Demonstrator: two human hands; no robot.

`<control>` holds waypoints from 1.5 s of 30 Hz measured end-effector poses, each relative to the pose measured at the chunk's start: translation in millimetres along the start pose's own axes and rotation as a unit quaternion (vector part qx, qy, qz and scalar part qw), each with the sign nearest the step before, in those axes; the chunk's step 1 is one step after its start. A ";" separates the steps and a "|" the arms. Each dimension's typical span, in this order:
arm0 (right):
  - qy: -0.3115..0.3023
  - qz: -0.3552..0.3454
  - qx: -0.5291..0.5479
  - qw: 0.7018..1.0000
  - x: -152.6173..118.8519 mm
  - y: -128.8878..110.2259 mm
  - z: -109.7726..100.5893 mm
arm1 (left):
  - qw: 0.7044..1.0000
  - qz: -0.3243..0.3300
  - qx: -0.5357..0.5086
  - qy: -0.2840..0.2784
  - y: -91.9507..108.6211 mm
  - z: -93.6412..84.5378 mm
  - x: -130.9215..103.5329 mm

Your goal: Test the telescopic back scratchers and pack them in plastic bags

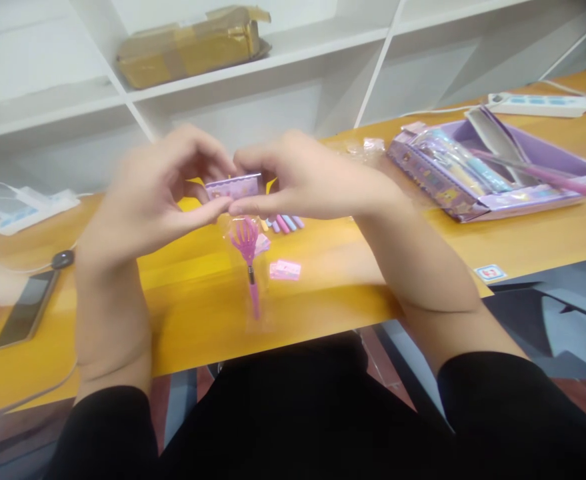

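A small purple printed box or card [237, 187] is held up above the yellow-orange table between my two hands. My left hand [157, 190] grips its left part with thumb below and fingers behind, slightly blurred. On the right part, my right hand [297, 177] closes with thumb and fingers. Below them lies a pink hand-shaped stick [246, 243] in a clear wrapper. Beside it rest small pink cards [286, 270] and several pastel-coloured sticks [285, 224].
An open purple box [457, 203] with packaged pens stands at the right. Power strips [540, 104] lie at both sides, and a phone [27, 310] is at the left. White shelves behind hold a taped carton [187, 50].
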State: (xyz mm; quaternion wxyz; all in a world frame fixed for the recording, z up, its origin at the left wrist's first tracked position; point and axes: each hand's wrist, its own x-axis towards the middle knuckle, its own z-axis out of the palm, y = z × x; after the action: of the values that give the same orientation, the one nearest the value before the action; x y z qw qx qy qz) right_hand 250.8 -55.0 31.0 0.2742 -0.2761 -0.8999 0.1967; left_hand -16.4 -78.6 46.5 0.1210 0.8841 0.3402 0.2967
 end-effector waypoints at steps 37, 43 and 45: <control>-0.036 0.000 -0.018 0.999 -4.0 0.0 -14.2 | 0.999 -0.042 -0.024 0.007 8.7 -9.3 -3.9; -0.158 0.005 -0.025 0.987 7.3 2.1 2.6 | 0.998 -0.033 -0.053 0.008 8.1 -10.5 -7.1; -0.190 0.000 -0.032 0.981 11.3 6.3 8.4 | 0.998 -0.025 -0.054 0.013 8.7 -11.3 -7.8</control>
State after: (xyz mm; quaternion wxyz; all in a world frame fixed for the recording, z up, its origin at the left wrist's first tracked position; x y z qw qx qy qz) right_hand 240.3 -44.9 25.7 0.0887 -0.2426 -0.9413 0.2171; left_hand -23.3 -90.1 55.7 0.1714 0.8636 0.3472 0.3229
